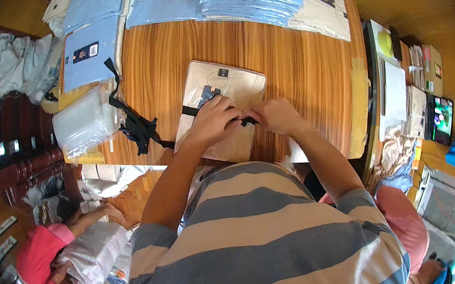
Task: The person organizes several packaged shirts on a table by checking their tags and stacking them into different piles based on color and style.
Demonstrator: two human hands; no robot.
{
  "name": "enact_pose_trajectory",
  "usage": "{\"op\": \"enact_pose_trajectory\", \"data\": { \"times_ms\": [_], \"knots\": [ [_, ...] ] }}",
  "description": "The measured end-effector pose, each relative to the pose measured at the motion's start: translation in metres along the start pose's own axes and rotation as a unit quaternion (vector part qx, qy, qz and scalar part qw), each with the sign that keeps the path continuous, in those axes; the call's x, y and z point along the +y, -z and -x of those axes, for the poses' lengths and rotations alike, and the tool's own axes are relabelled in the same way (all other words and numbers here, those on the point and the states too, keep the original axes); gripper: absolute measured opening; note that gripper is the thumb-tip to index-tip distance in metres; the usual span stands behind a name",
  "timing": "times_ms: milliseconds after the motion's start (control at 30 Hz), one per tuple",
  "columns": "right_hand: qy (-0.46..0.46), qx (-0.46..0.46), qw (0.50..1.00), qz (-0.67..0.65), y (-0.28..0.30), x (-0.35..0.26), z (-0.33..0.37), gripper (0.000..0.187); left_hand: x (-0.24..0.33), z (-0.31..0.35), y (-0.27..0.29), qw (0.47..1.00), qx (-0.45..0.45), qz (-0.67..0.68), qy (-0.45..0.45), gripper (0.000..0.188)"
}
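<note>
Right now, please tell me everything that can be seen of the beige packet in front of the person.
The packet is flat and roughly rectangular; its shiny surface looks like clear plastic over folded cloth. It lies slightly askew on the wooden table. A small black label shows near its far edge, a dark tag closer to the middle. A black strap crosses it. The left hand partly covers it; the right hand pinches the strap.

Moderate light is falling on the table (154, 65). Clear plastic bags (87, 125) are throwing whitish glare. Dark wooden furniture (14, 172) at left is sitting in shadow; a patch at lower left is washing out. Screen (443, 119) at right is glowing. Fisheye is bending table edges; black vignetting is ringing the view.
</note>
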State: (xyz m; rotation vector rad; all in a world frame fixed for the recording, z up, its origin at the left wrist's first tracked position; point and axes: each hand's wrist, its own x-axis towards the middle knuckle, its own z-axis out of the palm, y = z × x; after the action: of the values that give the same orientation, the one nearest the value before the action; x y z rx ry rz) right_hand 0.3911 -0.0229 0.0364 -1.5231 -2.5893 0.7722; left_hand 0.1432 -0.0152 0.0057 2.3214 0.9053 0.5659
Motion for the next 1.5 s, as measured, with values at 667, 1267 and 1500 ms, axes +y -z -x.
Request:
{"op": "enact_pose_trajectory", "data": {
  "times_ms": [667, 1267, 1500],
  "knots": [
    [-0.022, -0.008, 0.999, -0.031, -0.010, 0.011, 0.021, 0.046, 0.027, -0.013, -0.013, 0.994, 0.039, -0.068, 0.072, 0.015],
    [-0.248, -0.026, 0.834, -0.493, 0.007, 0.071, 0.045, 0.048, 0.087, 0.008, 0.131, 0.875, 0.395, 0.248, 0.131, 0.004],
    [-0.180, -0.076, 0.931, -0.308, -0.021, 0.024, 0.035, 0.061, 0.170, 0.037, 0.359, 0.836, 0.543, 0.066, -0.049, 0.010]
  ]
}}
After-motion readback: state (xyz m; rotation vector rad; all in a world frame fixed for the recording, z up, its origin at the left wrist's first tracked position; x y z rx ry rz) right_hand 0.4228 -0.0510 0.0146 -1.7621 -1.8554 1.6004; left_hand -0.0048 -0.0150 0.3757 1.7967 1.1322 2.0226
